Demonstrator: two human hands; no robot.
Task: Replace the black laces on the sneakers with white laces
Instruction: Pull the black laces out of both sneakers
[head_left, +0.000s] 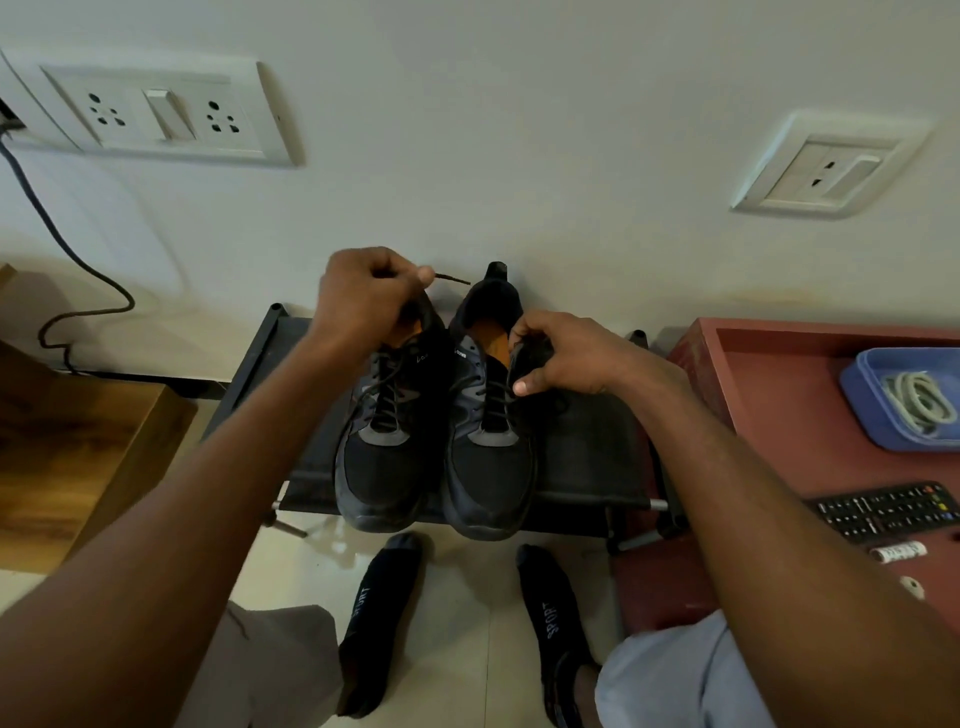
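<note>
Two black sneakers stand side by side on a low black rack (587, 447), toes toward me. The left sneaker (382, 462) and the right sneaker (488, 473) both carry black laces. My left hand (363, 296) hovers over the left sneaker's collar and pinches a black lace end (452, 279), whose tip sticks out to the right. My right hand (556, 353) grips the outer collar of the right sneaker, thumb near its top eyelets. White laces (917, 402) lie coiled in a blue tray (862, 384) at the right.
The blue tray sits on a red table (769, 395) along with a black remote (883, 512). A wooden box (78, 447) stands at the left. Behind the rack is a white wall with sockets and a hanging cable (67, 249). My socked feet (379, 613) rest on the tiled floor.
</note>
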